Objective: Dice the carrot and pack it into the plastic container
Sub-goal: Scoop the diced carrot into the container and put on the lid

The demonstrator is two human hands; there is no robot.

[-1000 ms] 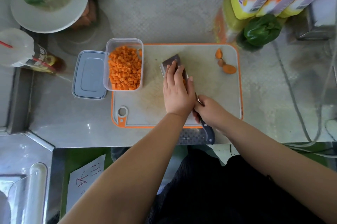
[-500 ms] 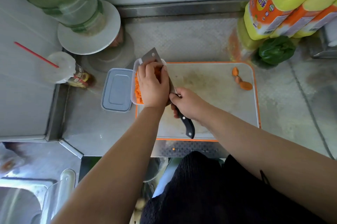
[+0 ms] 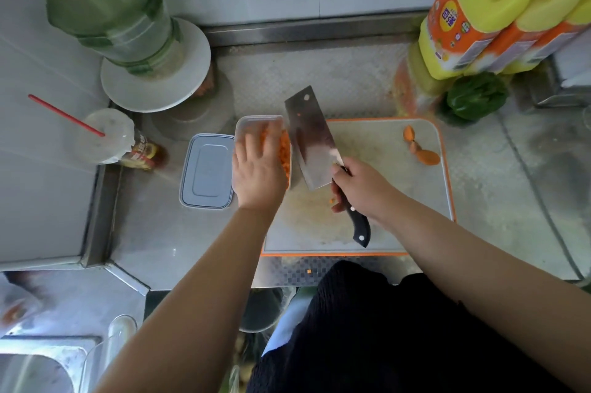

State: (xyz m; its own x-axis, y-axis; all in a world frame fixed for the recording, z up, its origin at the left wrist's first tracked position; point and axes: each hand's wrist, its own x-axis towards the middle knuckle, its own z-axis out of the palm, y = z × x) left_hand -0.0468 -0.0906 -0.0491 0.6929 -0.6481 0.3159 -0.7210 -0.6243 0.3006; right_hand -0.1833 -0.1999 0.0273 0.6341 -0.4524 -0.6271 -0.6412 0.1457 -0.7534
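A clear plastic container (image 3: pixel 252 120) sits at the left end of the orange-rimmed cutting board (image 3: pixel 390 175), filled with diced carrot (image 3: pixel 284 152). My left hand (image 3: pixel 257 165) hovers over the container with fingers spread and relaxed, hiding most of the dice. My right hand (image 3: pixel 361 191) grips the black handle of a cleaver (image 3: pixel 311 139), whose blade is raised and tilted just right of the container. A few carrot end pieces (image 3: pixel 422 151) lie at the board's far right. One small dice (image 3: pixel 332 200) rests on the board by the handle.
The container's grey lid (image 3: pixel 206 170) lies left of it on the steel counter. A cup with a red straw (image 3: pixel 105 135), a green jar on a white plate (image 3: pixel 153 72), yellow bottles (image 3: pixel 486 15) and a green pepper (image 3: pixel 473 98) line the back. A sink (image 3: pixel 41 364) is at lower left.
The cleaver, carrying dice under my left hand, went from the board to the container. Now the blade has pulled back to the right and my left hand stays over the container.
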